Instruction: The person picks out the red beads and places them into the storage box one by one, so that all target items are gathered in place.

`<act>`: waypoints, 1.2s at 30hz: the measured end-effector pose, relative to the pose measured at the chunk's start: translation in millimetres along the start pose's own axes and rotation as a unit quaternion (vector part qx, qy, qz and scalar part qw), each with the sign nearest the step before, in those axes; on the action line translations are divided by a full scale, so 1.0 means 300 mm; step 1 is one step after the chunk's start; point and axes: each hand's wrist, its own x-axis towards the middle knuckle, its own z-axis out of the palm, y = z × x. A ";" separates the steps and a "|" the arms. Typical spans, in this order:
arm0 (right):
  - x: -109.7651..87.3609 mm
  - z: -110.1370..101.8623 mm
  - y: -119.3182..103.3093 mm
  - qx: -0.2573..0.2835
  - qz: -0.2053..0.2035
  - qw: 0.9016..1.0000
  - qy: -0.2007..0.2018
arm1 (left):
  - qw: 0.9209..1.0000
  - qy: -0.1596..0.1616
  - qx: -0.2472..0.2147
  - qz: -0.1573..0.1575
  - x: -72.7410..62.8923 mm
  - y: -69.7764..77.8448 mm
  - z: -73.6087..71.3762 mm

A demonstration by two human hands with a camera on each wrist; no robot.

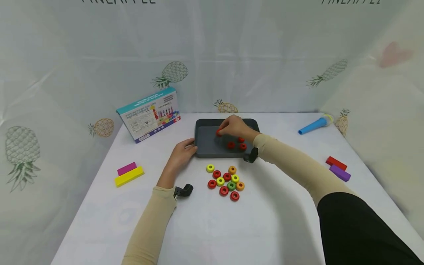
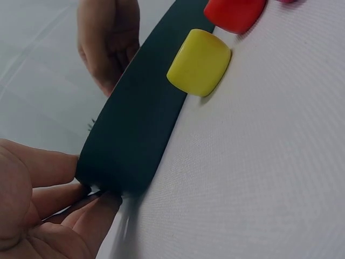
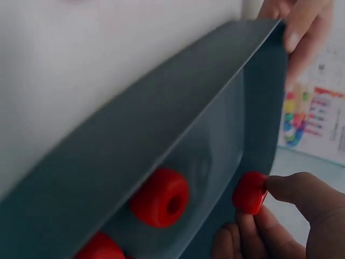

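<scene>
In the head view a dark grey tray stands on the table, with red ring-shaped beads lying in its right part. My left hand grips the tray's near left corner; the right wrist view shows its thumb over the rim. My right hand reaches over the tray. Between its thumb and fingers it pinches a red bead, held close over the tray floor. Just in front of the tray lies a loose group of beads in red, yellow, orange and green, among them a yellow bead.
A printed cardboard box leans at the back left. Yellow and magenta blocks lie at the left, red and purple blocks at the right. A blue cone-shaped object sits at the back right.
</scene>
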 end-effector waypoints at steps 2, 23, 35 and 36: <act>0.020 -0.004 0.010 0.000 0.007 1.000 0.005 | 1.000 0.001 0.001 -0.003 0.002 0.002 0.003; 0.125 0.008 0.057 -0.053 0.027 0.998 0.008 | 1.000 0.011 0.010 -0.023 0.002 0.003 0.014; 0.080 -0.021 0.035 -0.053 0.019 0.998 0.015 | 1.000 0.012 0.013 -0.024 -0.005 0.011 0.015; 0.073 -0.027 0.030 -0.054 0.018 0.998 0.014 | 0.999 0.012 0.015 -0.025 -0.005 0.011 0.014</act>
